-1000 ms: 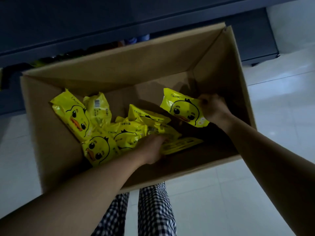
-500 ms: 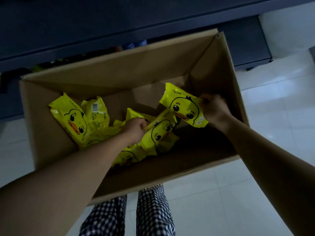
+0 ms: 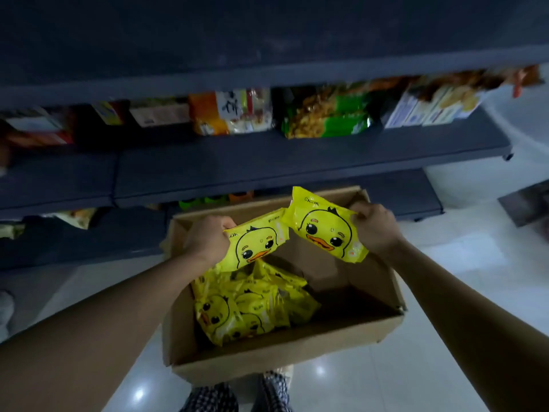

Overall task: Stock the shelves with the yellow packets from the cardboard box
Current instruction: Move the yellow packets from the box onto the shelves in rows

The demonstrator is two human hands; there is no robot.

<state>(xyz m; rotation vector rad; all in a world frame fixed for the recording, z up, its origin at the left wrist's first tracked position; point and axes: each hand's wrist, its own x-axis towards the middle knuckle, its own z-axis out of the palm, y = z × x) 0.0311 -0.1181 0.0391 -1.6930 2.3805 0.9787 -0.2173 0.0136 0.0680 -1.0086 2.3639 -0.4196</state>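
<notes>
While each grip (image 3: 208,239) (image 3: 375,226) clutches a yellow packet (image 3: 257,239) (image 3: 326,228), others fill the cardboard box (image 3: 267,356).

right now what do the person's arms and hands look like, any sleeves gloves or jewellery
Both arms are bare along all that shows: no sleeve reaches into view. The left hand and the right hand wear no gloves, and no watch, bracelet or ring can be made out, though the light is dim. The only clothing visible is the checked trousers at the bottom edge.

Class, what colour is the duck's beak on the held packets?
Orange, on the packet in the right hand, head view.
</notes>
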